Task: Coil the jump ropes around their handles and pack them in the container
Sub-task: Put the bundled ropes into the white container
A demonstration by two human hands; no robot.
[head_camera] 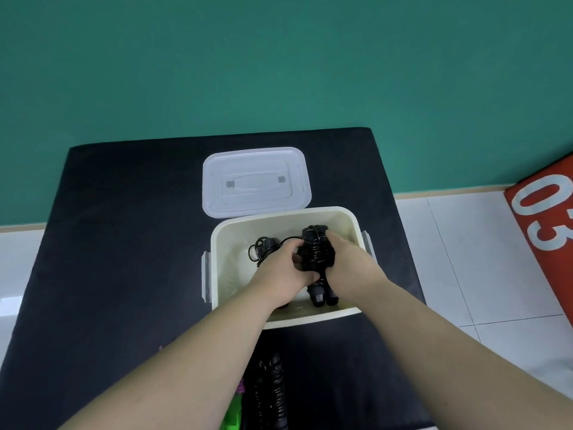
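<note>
An open cream container (217, 243) stands in the middle of the black table. Both my hands reach into it and hold a black jump rope bundle (316, 252), its cord coiled round the handles. My left hand (279, 274) grips the bundle's left side and my right hand (347, 259) grips its right side. The handle ends (319, 297) stick out below my hands. Another black jump rope (263, 248) lies in the container's far left, partly hidden by my left hand. A third coiled black rope (273, 389) lies on the table near me, between my forearms.
The container's translucent white lid (257, 181) lies flat on the table just behind it. The black table (124, 243) ends close to the right of the container. A red board marked 03 (545, 212) leans at the right over white floor tiles. A green object (232, 414) sits at the bottom edge.
</note>
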